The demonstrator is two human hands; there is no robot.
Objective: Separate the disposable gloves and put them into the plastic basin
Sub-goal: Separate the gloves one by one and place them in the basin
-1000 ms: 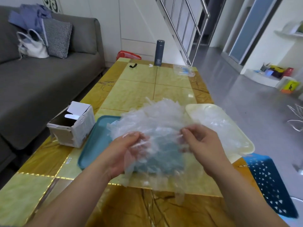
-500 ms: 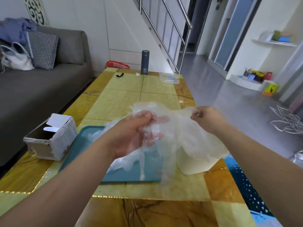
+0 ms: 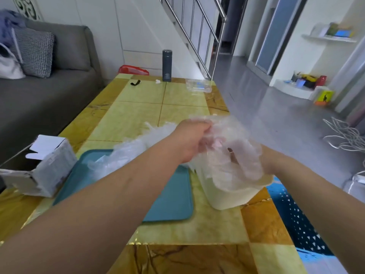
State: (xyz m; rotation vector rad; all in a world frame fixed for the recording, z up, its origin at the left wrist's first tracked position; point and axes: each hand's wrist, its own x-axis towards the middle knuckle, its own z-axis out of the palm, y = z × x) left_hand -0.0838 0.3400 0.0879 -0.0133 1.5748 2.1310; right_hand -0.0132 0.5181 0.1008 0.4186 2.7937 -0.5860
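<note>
Yellow tiled table (image 3: 138, 113) carries a teal tray (image 3: 171, 200) and a cream plastic basin (image 3: 233, 196), its rim mostly hidden. Left hand (image 3: 192, 139) has its grip curled tight on a bunch of disposable gloves (image 3: 231, 133) held over the basin. Right hand (image 3: 262, 162) is veiled by film; whether its grip is closed cannot be told. Some of the gloves trail onto the tray, partly behind the left forearm.

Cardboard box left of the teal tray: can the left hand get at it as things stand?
Probably yes: the cardboard box sits open close by, with nothing in the way. But the left hand grips disposable gloves by the plastic basin, so it must release them first.
</note>
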